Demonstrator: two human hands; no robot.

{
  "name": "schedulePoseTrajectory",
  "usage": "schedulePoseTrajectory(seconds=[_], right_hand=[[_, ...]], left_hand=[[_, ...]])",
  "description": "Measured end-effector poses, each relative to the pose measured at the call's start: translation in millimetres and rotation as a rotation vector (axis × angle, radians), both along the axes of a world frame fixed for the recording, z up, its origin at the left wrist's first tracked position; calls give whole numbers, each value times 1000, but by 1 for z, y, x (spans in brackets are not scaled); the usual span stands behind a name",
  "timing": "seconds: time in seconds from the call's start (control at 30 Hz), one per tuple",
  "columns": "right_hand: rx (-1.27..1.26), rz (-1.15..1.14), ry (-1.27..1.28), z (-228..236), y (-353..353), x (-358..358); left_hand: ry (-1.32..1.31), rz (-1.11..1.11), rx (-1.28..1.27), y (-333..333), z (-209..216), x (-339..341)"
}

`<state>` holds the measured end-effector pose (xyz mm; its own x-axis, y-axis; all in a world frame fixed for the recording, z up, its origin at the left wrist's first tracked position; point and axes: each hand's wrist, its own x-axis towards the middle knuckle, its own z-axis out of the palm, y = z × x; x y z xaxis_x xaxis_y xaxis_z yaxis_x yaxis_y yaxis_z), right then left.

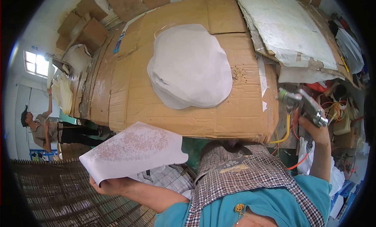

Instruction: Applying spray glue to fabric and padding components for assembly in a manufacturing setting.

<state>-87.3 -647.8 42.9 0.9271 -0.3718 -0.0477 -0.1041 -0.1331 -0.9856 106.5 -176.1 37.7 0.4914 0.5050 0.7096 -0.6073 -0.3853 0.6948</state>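
My left hand (105, 185) grips the lower left edge of a loose, pale sheet piece (149, 160), off the near left side of the cardboard-covered table (184, 123). Rough, brownish speckles cover the sheet's upper face, and its fingers-side edge curls over my hand, hiding most of the fingers. On the right, my right hand (311, 127) is wrapped round a metal spray gun (311, 107), held up beside the table's right edge. A pile of similar whitish, rounded pieces (192, 66) lies in the middle of the table.
A slatted rack (58, 187) stands at the lower left. Yellow (286, 133) and orange hoses (299, 163) run near my right arm. A white-covered board (291, 31) sits at the far right. Another person (45, 129) stands at the left by hanging pale pieces (62, 93).
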Motion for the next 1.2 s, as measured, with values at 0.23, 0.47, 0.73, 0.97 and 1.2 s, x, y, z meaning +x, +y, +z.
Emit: schedulePoseTrajectory(seconds=[0.23, 0.47, 0.73, 0.97, 1.2], right_hand=[[42, -4, -82, -10, -1, -6], [65, -158, -34, -6, -5, -22], [144, -40, -102, -9, 8, -12], [77, 135, -128, -7, 6, -2], [7, -165, -66, -7, -4, -1]], left_hand=[[28, -35, -65, 5, 1, 2], [2, 26, -140, -10, 11, -2], [-24, 83, -48, 10, 13, -2], [-41, 101, 120, 9, 15, -7], [-22, 128, 86, 1, 19, -8]])
